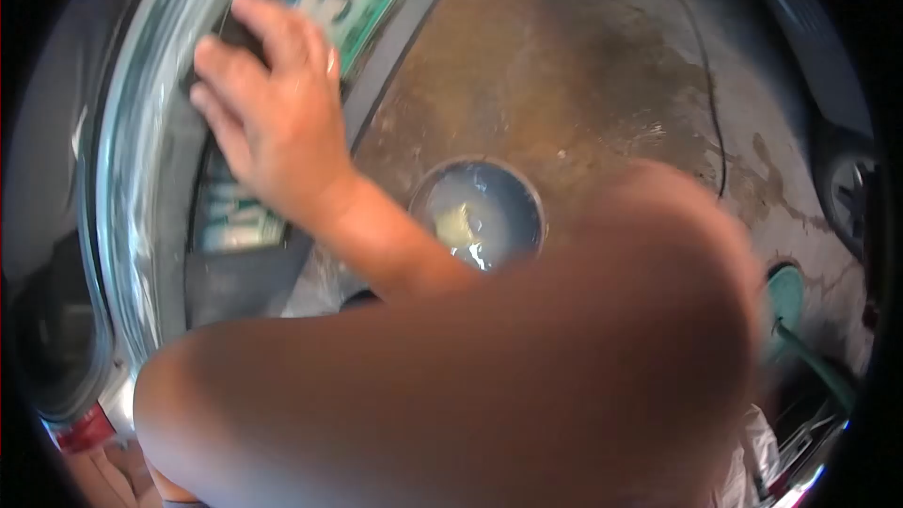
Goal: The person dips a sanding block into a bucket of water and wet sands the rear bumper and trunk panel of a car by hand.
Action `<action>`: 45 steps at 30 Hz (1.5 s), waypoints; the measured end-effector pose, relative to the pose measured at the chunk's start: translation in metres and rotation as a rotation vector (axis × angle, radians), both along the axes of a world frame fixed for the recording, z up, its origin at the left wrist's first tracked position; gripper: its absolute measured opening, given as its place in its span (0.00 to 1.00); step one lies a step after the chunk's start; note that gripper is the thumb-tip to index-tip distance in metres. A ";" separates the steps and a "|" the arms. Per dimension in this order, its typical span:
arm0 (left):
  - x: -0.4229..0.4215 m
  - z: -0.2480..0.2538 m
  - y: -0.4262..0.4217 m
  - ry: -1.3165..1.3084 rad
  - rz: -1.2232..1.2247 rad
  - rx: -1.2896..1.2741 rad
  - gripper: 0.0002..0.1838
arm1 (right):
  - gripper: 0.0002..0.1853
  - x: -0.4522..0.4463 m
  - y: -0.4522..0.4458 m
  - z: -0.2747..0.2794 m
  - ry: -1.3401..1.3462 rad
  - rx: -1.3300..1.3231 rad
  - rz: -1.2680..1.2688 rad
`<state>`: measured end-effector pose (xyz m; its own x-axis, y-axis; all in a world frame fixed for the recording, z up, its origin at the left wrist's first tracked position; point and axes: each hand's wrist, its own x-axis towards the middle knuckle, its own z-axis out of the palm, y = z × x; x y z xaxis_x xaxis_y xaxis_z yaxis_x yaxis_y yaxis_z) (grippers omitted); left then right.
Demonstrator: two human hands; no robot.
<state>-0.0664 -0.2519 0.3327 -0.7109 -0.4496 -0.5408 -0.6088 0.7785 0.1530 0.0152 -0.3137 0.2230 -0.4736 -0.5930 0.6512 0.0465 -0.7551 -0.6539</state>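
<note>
My right hand (277, 99) reaches to the upper left, its back toward me. Its fingers are bent around a dark thing (243, 38), mostly hidden beneath them and too unclear to name. The hand lies over the middle of a car's licence plate (246, 218), with its green and white ends showing on both sides. Around the plate is the grey bumper (202, 292) of the car. A large, blurred bare limb (451, 386) crosses the foreground and covers part of my right forearm. My left hand is out of sight.
A round bucket (538, 196) of cloudy water, with something pale yellow in it, stands on the wet, stained floor (583, 47). A dark cable (712, 103) runs along the floor. At the right are a dark vehicle part with a wheel (851, 183) and a green object (783, 301).
</note>
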 end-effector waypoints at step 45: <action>0.179 0.056 -0.106 0.394 0.364 -0.889 0.13 | 0.20 -0.052 -0.091 -0.008 0.099 -0.124 -0.035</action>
